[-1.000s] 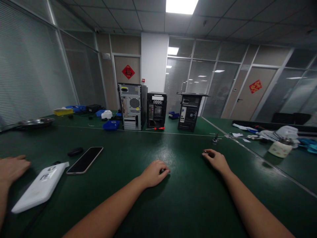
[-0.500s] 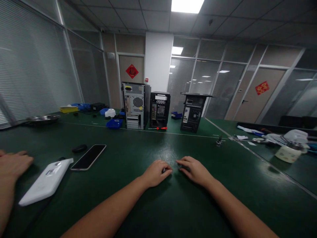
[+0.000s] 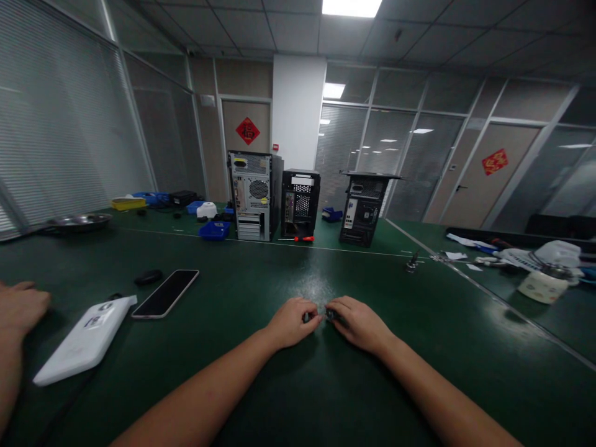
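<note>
Low over the green table, my left hand (image 3: 295, 321) curls its fingers round a small dark piece (image 3: 306, 317), mostly covered by the fingers. My right hand (image 3: 356, 321) pinches another small dark piece (image 3: 331, 315), which sticks out at the fingertips towards the left hand. Only a narrow gap separates the two hands. Neither piece shows enough to tell its kind. Bare table (image 3: 261, 279) surrounds both hands.
Left lie a phone (image 3: 166, 294), a white slab-shaped object (image 3: 86, 340), a dark mouse-like item (image 3: 148, 277) and another person's hand (image 3: 23, 307). Behind stand computer cases (image 3: 254, 195), a red screwdriver (image 3: 304, 239) and a blue bin (image 3: 214, 231). A cream jar (image 3: 542, 287) is right.
My right hand has moved left, closer to my left hand, bringing its dark piece nearer. The other person's hand has shifted slightly left.
</note>
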Available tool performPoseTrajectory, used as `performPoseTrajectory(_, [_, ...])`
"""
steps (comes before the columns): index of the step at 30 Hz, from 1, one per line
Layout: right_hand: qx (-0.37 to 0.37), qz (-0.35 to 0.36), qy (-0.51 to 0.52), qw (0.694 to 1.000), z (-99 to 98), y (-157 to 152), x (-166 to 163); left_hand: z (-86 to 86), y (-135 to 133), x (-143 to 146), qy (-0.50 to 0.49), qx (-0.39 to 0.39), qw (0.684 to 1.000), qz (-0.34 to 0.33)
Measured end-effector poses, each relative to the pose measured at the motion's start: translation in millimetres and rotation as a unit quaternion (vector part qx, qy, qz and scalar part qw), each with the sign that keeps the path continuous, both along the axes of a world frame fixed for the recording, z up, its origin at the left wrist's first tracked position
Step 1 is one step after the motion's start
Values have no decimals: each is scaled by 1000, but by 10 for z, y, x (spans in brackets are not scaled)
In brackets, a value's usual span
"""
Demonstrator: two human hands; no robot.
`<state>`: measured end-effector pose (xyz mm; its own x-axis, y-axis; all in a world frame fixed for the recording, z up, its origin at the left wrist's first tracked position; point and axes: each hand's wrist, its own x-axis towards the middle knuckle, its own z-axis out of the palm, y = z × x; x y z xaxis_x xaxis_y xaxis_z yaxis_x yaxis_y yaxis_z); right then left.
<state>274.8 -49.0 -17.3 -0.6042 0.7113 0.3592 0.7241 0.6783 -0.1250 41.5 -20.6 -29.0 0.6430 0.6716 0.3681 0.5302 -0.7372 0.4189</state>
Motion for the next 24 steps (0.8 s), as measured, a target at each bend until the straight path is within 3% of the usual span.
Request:
performPoseTrajectory(5, [-20, -66, 66, 995, 35, -19, 69, 15, -16, -4, 0, 3, 1000, 0])
performPoseTrajectory(9, [-31, -33, 82, 996, 55, -124, -91, -15, -15, -1, -13, 7, 1000, -13])
performPoseTrajectory(16, [-20, -7, -1, 1000, -46, -141, -297, -8, -5, -9, -22, 4, 998, -58])
performPoseTrajectory(21, [-6, -11, 7, 1000, 13, -68, -167, -4, -23, -3, -12, -4, 999, -34])
performPoseTrajectory(24, [0, -60, 38, 997, 65, 42, 71, 66, -59, -18, -18, 0, 999, -31])
